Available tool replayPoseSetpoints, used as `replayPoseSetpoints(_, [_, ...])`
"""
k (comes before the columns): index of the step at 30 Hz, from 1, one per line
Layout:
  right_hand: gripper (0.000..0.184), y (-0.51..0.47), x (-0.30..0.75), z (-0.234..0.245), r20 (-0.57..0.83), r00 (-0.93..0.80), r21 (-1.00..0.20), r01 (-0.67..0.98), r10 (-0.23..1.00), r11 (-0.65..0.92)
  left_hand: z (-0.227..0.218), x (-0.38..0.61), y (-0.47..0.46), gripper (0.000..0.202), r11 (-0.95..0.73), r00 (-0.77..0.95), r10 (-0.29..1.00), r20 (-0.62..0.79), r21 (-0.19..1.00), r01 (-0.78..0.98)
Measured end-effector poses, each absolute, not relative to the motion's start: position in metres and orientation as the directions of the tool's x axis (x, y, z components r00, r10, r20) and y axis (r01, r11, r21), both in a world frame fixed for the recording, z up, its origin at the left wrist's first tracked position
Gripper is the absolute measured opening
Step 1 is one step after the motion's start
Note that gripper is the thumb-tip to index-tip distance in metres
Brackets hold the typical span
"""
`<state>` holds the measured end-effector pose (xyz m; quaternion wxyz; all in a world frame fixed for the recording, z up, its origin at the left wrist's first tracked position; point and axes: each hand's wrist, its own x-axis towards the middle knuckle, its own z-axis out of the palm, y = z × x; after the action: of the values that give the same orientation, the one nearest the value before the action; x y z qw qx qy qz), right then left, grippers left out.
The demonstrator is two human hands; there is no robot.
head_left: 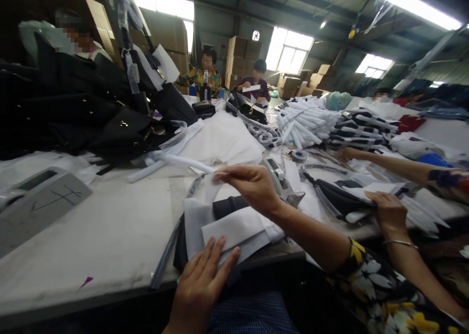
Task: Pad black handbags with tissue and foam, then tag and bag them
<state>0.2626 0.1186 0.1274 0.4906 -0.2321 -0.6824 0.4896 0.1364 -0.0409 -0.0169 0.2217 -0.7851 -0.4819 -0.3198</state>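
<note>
Fingers spread, my left hand (205, 275) lies flat on a folded white padding sheet (234, 226). Beneath the sheet is a black bag (180, 248) with a wrapped strap (166, 251) along its left side. A black rolled part (229, 206) shows between the white layers. My right hand (252, 185) is raised over the bag, thumb and fingers pinched on a thin translucent white strip (211, 189) that hangs down. Behind those fingertips ends a long white foam tube (183, 162); whether they touch it I cannot tell.
A grey tape dispenser (280, 177) stands behind my right wrist, another (44, 202) at left. Black bags (73, 109) are piled at back left, white tubes (308, 121) at back right. At right, a co-worker's hands (390, 209) work beside another black bag (337, 197).
</note>
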Motion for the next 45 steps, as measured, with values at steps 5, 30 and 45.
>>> replayPoseSetpoints(5, [0.034,0.174,0.242,0.128,0.353,-0.408,-0.935,-0.196,0.842,0.296,-0.024,0.147,-0.042,0.045,-0.433,0.277,0.608,0.744,0.018,0.901])
replayPoseSetpoints(30, [0.034,0.044,0.343,0.063,0.288,-0.858,-0.791,0.037,0.425,0.611,-0.014,0.143,-0.047,0.029,-0.494,0.294,0.634,0.716,0.081,0.866])
replayPoseSetpoints(45, [0.019,0.048,0.319,0.06,0.176,-0.797,-0.55,0.407,0.578,0.729,-0.014,0.145,-0.049,0.035,-0.469,0.287,0.675,0.68,0.096,0.878])
